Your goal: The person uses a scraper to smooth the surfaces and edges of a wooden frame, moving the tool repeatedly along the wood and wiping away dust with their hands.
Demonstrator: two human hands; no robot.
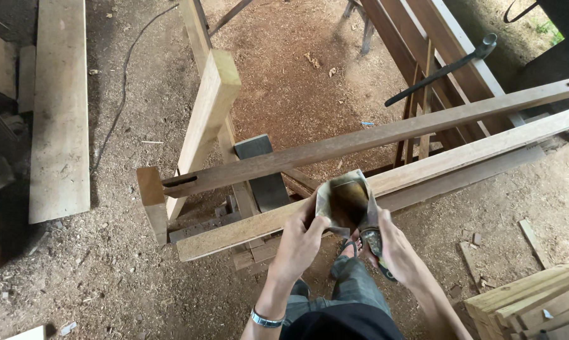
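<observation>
two hands, left hand and right hand, each gripping sandpaper sheet above long beams

Both forearms are bare, with no sleeves showing. The left hand has a silvery metal bracelet, perhaps a watch band, around its wrist. The right hand wears nothing visible. Below them show grey-green trousers, a dark top at the frame's bottom edge, and possibly sandal straps.

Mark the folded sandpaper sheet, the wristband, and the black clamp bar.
sandpaper sheet (344,201), head view, middle of the sheet.
wristband (265,318), head view, band on left wrist.
black clamp bar (438,70), head view, mid-shaft.
</observation>
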